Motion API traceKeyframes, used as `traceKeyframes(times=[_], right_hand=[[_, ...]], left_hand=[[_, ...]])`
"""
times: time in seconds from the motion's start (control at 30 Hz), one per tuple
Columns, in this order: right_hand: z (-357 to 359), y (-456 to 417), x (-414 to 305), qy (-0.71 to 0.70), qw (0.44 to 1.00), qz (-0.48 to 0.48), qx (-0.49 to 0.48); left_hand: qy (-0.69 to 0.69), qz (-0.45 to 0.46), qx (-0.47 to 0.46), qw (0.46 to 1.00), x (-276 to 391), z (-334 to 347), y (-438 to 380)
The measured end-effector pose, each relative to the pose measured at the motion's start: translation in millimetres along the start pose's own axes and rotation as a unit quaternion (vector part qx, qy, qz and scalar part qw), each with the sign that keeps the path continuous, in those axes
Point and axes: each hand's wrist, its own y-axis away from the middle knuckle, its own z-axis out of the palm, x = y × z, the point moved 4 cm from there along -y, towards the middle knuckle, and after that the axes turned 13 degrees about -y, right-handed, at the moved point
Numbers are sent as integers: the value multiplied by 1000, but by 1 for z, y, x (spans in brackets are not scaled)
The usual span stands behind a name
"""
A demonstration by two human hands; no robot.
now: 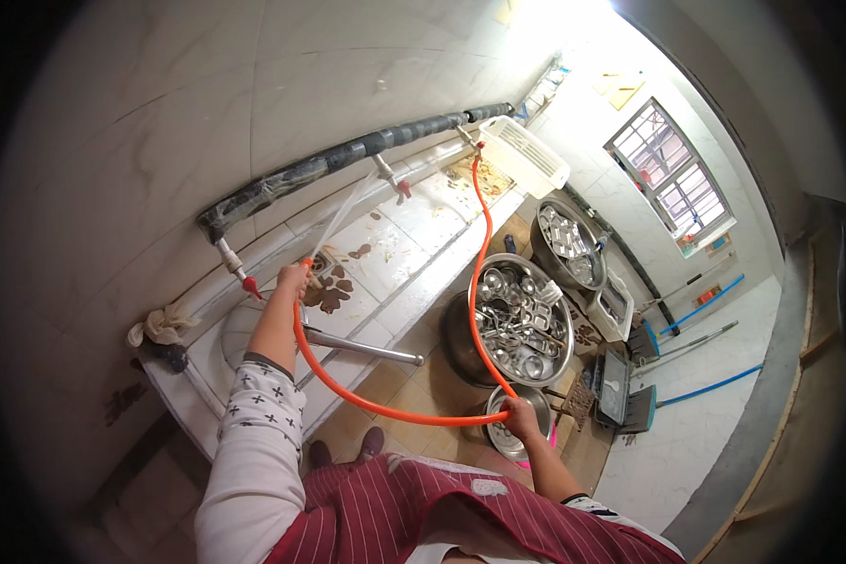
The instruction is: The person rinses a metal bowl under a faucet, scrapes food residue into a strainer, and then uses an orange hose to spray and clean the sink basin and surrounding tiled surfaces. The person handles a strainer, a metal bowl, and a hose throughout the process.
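My left hand [295, 279] grips the end of an orange hose [366, 407], from which a jet of water [340, 216] sprays up toward the wall pipe. Farther along, my right hand [522, 417] is closed around the same hose. From there the hose runs up to a red-handled tap [480, 146] at the far end. Below the spray lies a white-tiled trough [388, 247], wet, with brown patches and food scraps on its floor. A metal-handled pan or ladle [359, 345] lies across the trough's near edge, its other end partly hidden by my left arm.
A large metal basin [566, 352] of steel utensils stands on the floor, with a second basin [544, 211] behind and a smaller pot [497, 444] by my right hand. A white plastic crate [522, 151] sits at the trough's far end. Brooms [708, 386] and a dustpan [612, 384] line the right wall.
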Motion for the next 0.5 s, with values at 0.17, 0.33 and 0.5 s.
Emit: traceKeyframes(times=[0.17, 0.33, 0.5], right_hand=[[-3, -4, -7, -12, 1000, 5, -6], [-3, -5, -2, -22, 1000, 7, -2], [1, -7, 7, -13, 1000, -1, 5]], left_hand=[[-13, 3, -13, 1000, 6, 0, -14], [-21, -8, -7, 1000, 8, 6, -15], [-29, 15, 0, 999, 9, 6, -14]])
